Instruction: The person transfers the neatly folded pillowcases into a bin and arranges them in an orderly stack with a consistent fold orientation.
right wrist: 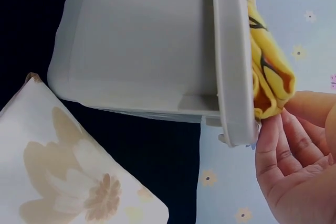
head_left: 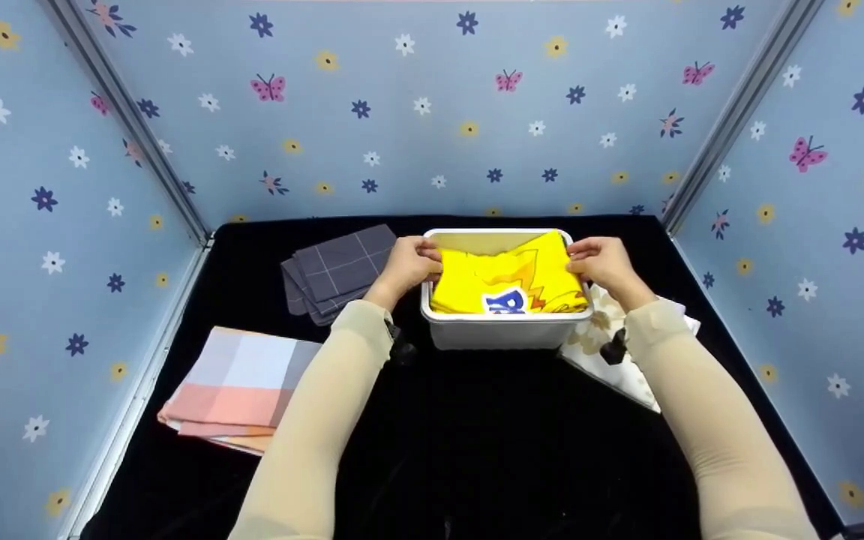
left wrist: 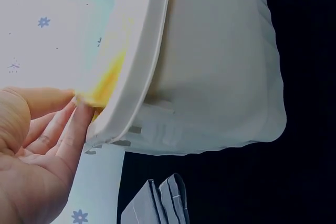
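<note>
A folded yellow printed cloth (head_left: 507, 277) with a blue-and-white mark lies in the mouth of a white plastic bin (head_left: 498, 334). My left hand (head_left: 411, 264) pinches its left edge at the bin's rim, thumb against fingers. On the opposite side my right hand (head_left: 603, 264) pinches the right edge. The right wrist view shows the rolled folds of the yellow cloth (right wrist: 270, 72) standing above the rim, between thumb and fingertips (right wrist: 270, 129). In the left wrist view a yellow corner (left wrist: 107, 85) shows at my left fingertips; the rest is behind the bin wall (left wrist: 210, 61).
A dark grey checked folded cloth (head_left: 346, 262) lies left of the bin. Nearer, a pink, white and grey plaid cloth (head_left: 241, 375) is partly behind the left sleeve. A white floral cloth (head_left: 612, 360) lies right of the bin under the right arm. Flowered panels (head_left: 432, 105) enclose the black tabletop (head_left: 507, 442).
</note>
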### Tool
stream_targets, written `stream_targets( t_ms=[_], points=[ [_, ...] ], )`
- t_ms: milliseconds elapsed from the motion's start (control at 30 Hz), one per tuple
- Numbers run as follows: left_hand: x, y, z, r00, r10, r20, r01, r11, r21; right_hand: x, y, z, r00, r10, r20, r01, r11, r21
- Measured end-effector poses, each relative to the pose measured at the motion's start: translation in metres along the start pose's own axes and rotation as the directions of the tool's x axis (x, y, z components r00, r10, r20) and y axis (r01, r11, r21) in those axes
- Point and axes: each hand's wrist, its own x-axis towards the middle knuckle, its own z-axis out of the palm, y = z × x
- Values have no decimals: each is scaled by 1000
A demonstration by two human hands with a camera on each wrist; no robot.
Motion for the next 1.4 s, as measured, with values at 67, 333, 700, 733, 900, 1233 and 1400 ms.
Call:
stream_targets(
  t_ms=[67, 333, 700, 733, 900, 1233, 1400],
  points=[
    [0, 0, 0, 1000, -5, -5, 5, 1000, 4, -1, 0, 0, 1000, -4, -2, 4, 1000, 12],
    [-1, 0, -1, 1000, -18, -22, 19, 999, 43, -5, 0, -1, 1000, -7, -8, 7, 1000, 23],
    [-9, -1, -12, 999, -6, -37, 6, 1000, 9, -11, 6, -4, 999, 7, -39, -6, 999, 38],
    [-9, -2, -13, 999, -7, -39, 7, 1000, 10, -12, 7, -4, 999, 5, -41, -4, 999, 40],
    [-12, -5, -19, 998, 5, -60, -3, 999, 47, -15, 12, -7, 998, -1, -56, 3, 1000, 26],
    [-16, -14, -30, 997, -9, -70, 13, 998, 54, -20, 22, -10, 997, -2, -73, 4, 999, 34],
    [-18, -20, -31, 997, -15, -74, 19, 998, 61, -22, 23, -11, 997, 19, -81, -15, 999, 48]
  ],
)
